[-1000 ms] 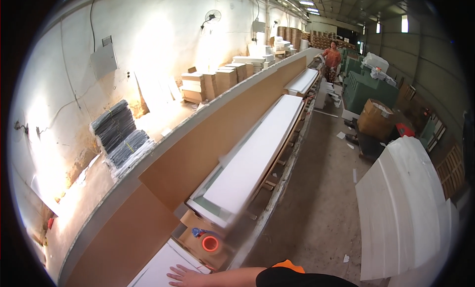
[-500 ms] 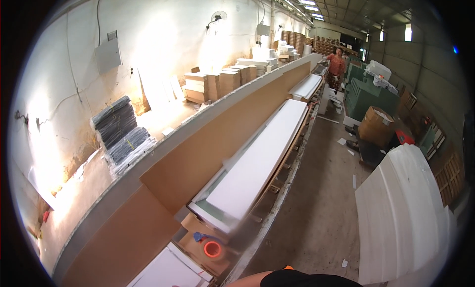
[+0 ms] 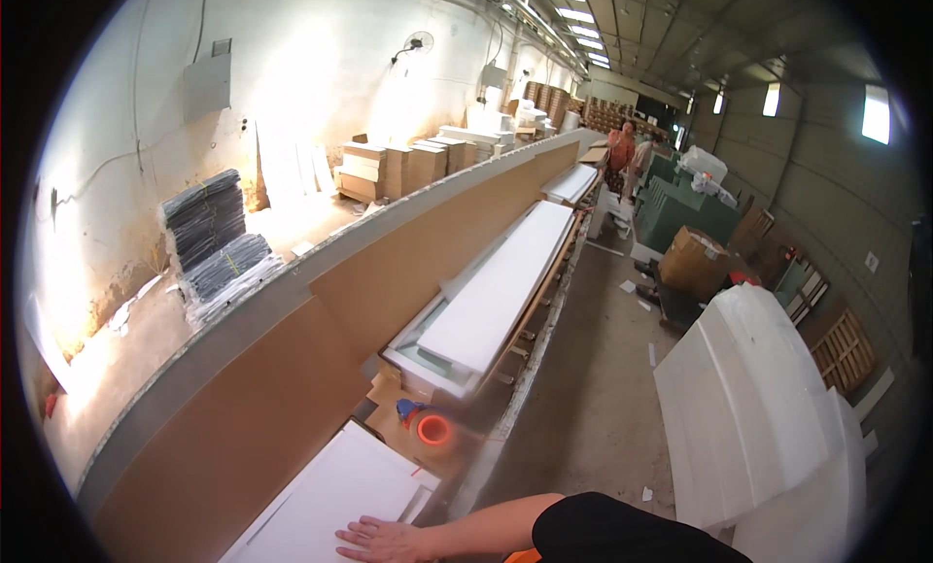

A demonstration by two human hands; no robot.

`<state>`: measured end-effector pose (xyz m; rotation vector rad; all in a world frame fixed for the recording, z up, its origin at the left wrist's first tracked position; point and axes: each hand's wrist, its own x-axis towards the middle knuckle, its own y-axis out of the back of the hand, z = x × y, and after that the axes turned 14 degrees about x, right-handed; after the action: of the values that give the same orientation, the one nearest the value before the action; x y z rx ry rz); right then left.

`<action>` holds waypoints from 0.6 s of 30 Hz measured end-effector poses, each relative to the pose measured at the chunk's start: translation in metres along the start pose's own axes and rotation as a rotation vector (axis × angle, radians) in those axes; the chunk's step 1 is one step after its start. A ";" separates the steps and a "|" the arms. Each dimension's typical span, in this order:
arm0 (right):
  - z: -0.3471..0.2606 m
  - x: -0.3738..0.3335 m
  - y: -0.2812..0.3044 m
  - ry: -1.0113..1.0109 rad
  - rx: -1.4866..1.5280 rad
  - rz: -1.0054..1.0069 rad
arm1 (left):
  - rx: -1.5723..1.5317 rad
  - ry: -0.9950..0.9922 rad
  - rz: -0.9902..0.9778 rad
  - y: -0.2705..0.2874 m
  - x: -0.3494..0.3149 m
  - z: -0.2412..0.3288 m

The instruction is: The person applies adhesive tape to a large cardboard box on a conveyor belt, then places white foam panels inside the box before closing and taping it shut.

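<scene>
On the long brown bench (image 3: 292,388) lies a flat white foam panel (image 3: 330,495), on which one hand (image 3: 384,539), which one I cannot tell, rests open-palmed, apparently steadying it near the orange tape roll (image 3: 433,429), so a firm grip seems needed next.

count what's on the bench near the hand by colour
white: 2, the foam sheet under the hand and the long foam panel
orange: 1, the tape roll
blue: 1, the small item beside the roll
total: 4
</scene>
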<state>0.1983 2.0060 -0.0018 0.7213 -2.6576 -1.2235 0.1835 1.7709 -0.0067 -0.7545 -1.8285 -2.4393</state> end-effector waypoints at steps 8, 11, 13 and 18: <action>-0.005 -0.001 0.007 -0.011 -0.157 0.000 | -0.092 0.140 0.042 0.054 -0.051 -0.222; -0.005 0.002 0.000 0.002 -0.167 0.010 | 0.326 -0.115 0.024 0.064 -0.046 -0.246; -0.003 0.004 -0.005 0.012 -0.158 0.003 | 0.398 -0.097 0.038 0.064 -0.043 -0.248; -0.007 0.004 -0.006 -0.017 -0.162 -0.025 | 0.483 -0.094 -0.020 0.060 -0.040 -0.258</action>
<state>0.1990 1.9960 -0.0019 0.7234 -2.5327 -1.4371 0.1395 1.5073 -0.0201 -0.8146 -2.3309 -1.8662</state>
